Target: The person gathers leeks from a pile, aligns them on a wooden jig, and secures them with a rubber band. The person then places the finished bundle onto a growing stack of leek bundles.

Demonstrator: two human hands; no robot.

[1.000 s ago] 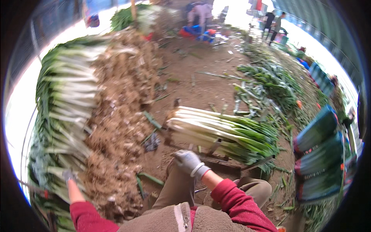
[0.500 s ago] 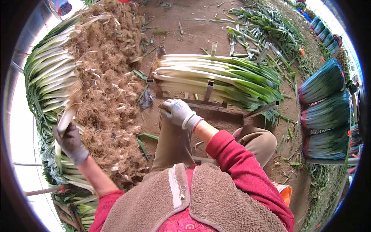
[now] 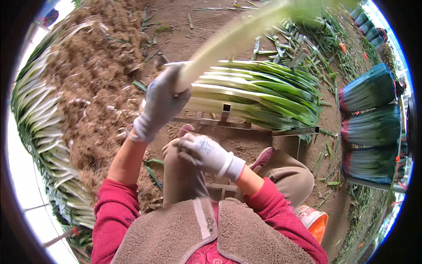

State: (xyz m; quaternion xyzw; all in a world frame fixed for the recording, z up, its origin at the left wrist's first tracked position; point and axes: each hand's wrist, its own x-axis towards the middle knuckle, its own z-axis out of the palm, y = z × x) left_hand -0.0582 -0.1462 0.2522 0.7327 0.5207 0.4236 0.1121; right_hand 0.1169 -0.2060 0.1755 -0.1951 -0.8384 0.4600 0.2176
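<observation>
On my far left I see a long row of leeks [image 3: 41,132] with a heap of brown roots and soil [image 3: 94,75] lying along it, and beside that my left hand [image 3: 160,103], gloved and raised on a bent arm, is wrapped tight around the white end of a single leek [image 3: 237,37] that slants up to the right, blurred. Lower, my gloved right hand [image 3: 204,152] rests half-curled on my knee [image 3: 178,171], gripping nothing I can make out. Past it a trimmed leek bundle [image 3: 259,92] lies on a metal frame [image 3: 246,125], with tied upright bundles [image 3: 369,127] at far right.
</observation>
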